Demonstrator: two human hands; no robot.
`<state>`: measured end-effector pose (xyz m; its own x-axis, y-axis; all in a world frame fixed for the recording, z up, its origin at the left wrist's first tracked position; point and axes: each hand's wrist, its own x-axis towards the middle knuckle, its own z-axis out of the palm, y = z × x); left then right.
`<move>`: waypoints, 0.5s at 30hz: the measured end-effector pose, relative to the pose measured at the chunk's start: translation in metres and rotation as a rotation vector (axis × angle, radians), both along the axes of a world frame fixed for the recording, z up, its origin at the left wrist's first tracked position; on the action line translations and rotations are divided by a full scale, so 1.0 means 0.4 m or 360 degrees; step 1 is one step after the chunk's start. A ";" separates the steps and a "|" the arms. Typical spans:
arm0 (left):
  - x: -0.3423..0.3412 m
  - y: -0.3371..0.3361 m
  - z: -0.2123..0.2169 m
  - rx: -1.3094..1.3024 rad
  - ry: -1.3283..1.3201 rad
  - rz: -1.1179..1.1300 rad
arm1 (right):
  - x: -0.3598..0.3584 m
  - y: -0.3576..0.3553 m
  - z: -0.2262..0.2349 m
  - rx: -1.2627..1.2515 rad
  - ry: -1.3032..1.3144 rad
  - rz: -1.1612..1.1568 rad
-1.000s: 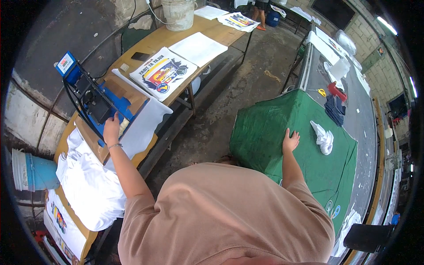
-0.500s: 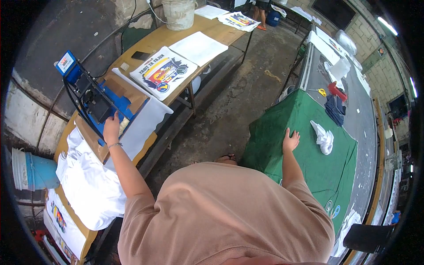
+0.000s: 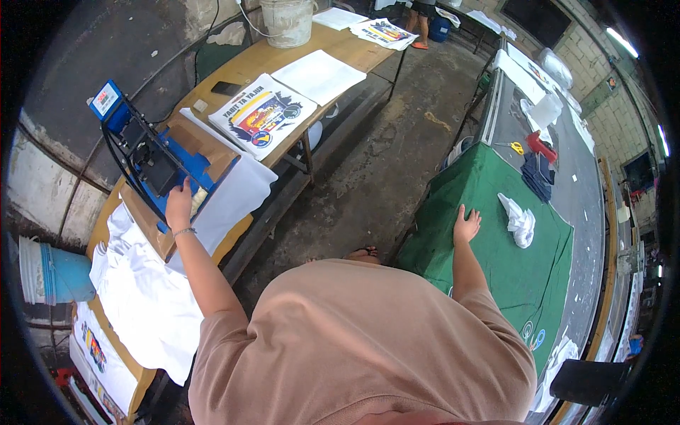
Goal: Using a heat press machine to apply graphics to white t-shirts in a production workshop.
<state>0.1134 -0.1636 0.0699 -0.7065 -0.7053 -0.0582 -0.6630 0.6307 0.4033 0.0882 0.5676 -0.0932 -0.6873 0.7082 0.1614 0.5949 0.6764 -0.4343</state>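
On the left bench stands a blue and black heat press (image 3: 145,159), a label plate on its upper end. My left hand (image 3: 179,207) is closed around the front end of its handle, beside a cream-coloured piece (image 3: 200,197); part of the grip is hidden by the hand. Brown sheets and white cloth (image 3: 237,185) lie beneath the press. My right hand (image 3: 466,227) rests flat, fingers spread, on a green cloth (image 3: 496,273) draped over the right table. A crumpled white cloth (image 3: 520,223) lies just right of that hand.
Printed sheets (image 3: 262,117), blank white sheets (image 3: 319,76) and a phone (image 3: 225,88) lie farther along the bench. White fabric (image 3: 145,290) is heaped near me. Yellow scissors (image 3: 516,147) and dark folded cloth (image 3: 537,177) lie on the right table. A person's legs (image 3: 419,25) show far off.
The green cloth's hanging side has swung right, toward the table. The white fabric near my left arm hangs slightly differently. Both hands stay where they were.
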 end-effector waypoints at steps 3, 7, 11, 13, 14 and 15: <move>-0.001 -0.001 -0.001 -0.0016 -0.0001 0.0000 | 0.001 -0.001 0.002 -0.0001 -0.0003 -0.0004; 0.002 0.003 0.001 0.0003 0.0004 -0.0004 | 0.002 -0.003 0.006 -0.0001 -0.0002 0.0003; 0.005 0.011 0.008 -0.0040 0.0049 -0.0010 | 0.002 -0.004 0.008 -0.0002 -0.0020 0.0003; 0.007 0.013 0.012 -0.0023 0.0036 -0.0014 | 0.003 -0.004 0.007 -0.0005 -0.0002 0.0012; 0.006 0.013 0.013 -0.0007 0.0020 -0.0009 | 0.003 -0.004 0.006 -0.0003 -0.0012 0.0007; 0.005 0.013 0.014 0.0019 0.0013 -0.0005 | 0.003 -0.003 0.005 -0.0006 0.0003 0.0015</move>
<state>0.1155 -0.1584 0.0756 -0.7093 -0.7022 -0.0611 -0.6576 0.6279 0.4163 0.0895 0.5664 -0.0914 -0.6934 0.7026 0.1600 0.5879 0.6800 -0.4382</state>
